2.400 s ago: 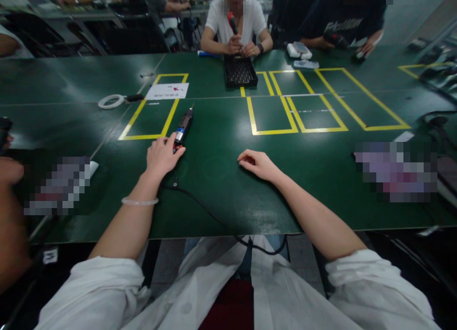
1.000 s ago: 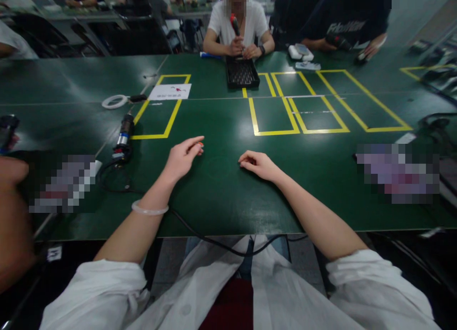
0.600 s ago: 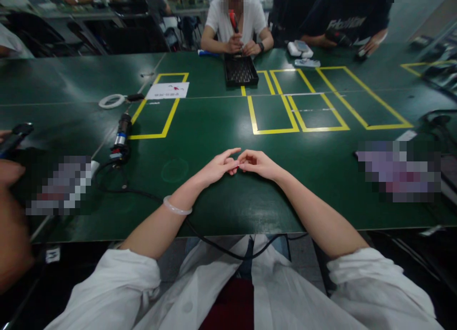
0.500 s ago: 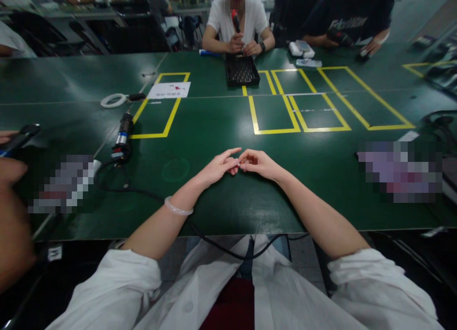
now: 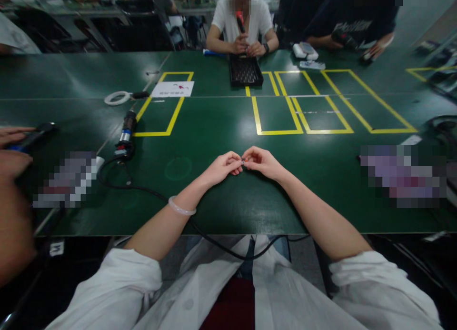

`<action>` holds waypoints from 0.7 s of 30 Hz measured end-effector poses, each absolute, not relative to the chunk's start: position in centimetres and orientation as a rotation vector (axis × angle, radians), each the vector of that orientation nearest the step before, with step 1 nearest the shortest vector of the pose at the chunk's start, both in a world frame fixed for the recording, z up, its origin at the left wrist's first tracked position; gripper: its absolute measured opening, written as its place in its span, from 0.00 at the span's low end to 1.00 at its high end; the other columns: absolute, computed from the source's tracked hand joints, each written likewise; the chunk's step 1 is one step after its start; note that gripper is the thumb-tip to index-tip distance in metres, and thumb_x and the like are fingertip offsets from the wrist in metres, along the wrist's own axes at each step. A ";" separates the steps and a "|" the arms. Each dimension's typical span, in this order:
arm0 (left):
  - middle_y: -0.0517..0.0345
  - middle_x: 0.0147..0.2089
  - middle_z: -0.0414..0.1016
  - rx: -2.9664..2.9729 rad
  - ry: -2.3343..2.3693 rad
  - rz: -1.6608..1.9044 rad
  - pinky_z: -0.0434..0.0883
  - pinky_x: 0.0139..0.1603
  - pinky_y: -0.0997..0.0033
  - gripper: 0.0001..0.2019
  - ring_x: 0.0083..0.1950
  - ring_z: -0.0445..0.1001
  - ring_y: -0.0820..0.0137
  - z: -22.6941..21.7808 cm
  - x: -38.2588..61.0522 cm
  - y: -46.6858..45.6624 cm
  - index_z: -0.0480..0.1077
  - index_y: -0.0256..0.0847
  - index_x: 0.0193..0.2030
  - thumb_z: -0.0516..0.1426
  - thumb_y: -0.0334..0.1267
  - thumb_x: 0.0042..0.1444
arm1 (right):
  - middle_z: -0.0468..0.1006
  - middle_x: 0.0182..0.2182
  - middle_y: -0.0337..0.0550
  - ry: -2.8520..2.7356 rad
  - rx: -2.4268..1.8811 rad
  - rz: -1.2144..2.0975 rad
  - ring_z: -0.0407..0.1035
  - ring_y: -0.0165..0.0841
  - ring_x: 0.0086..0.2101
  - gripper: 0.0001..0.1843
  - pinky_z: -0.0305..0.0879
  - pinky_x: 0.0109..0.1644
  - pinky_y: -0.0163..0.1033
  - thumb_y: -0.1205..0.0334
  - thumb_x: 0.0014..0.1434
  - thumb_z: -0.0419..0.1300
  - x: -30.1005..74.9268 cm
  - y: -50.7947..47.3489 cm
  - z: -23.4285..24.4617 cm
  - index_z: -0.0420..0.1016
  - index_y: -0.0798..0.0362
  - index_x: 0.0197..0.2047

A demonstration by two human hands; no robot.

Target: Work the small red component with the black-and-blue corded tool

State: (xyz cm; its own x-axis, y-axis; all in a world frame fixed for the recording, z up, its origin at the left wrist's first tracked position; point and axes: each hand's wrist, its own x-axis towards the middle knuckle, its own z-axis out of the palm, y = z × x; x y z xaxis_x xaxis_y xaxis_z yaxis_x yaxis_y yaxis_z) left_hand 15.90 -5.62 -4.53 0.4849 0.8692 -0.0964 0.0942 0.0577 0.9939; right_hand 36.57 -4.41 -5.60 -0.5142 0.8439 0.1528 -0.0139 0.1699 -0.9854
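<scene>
Above the green table (image 5: 221, 211), my left hand (image 5: 225, 167) and my right hand (image 5: 263, 162) meet at their fingertips. Between them is a small orange-and-silver piece (image 5: 243, 163), too tiny to tell its kind. The right thumb and index finger pinch it. My left thumb and fingers are closed against its other end, the index finger bent in. On my left wrist hangs a pale bangle (image 5: 182, 210).
A black cylindrical tool (image 5: 126, 130) with a cable (image 5: 153, 193) lies left, the cable running toward my lap. Yellow tape rectangles (image 5: 278, 132) mark the table around a paper sheet (image 5: 173, 89). Opposite, a person handles a red-and-black tool above a black tray (image 5: 246, 82).
My left index finger, stretched out before, has curled in toward the thumb and the small piece. The whole view has shifted slightly; my right hand keeps its pinch.
</scene>
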 end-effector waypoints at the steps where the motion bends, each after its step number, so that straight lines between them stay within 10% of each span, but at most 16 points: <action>1: 0.55 0.34 0.76 1.411 0.910 0.739 0.71 0.37 0.73 0.18 0.33 0.74 0.74 -4.5 15.9 -5.7 0.67 0.35 0.42 0.63 0.48 0.57 | 0.76 0.29 0.37 -1.694 -0.799 1.436 0.68 0.27 0.28 0.19 0.65 0.33 0.34 0.53 0.53 0.69 36.5 -4.4 -5.6 0.72 0.54 0.42; 21: 0.57 0.37 0.70 1.499 0.954 0.828 0.74 0.32 0.75 0.14 0.34 0.72 0.75 -4.4 16.0 -5.9 0.65 0.36 0.42 0.64 0.38 0.53 | 0.76 0.33 0.39 -1.759 -0.869 1.303 0.66 0.27 0.27 0.17 0.63 0.32 0.34 0.55 0.54 0.68 36.5 -4.5 -5.5 0.72 0.55 0.43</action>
State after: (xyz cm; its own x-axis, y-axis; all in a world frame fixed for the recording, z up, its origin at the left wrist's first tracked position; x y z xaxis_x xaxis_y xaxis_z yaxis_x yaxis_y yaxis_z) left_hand 16.02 -5.86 -4.36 0.4271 0.9042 -0.0044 0.1230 -0.0533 0.9910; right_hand 36.53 -4.55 -5.46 -0.4739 0.8619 0.1802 0.0787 0.2453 -0.9663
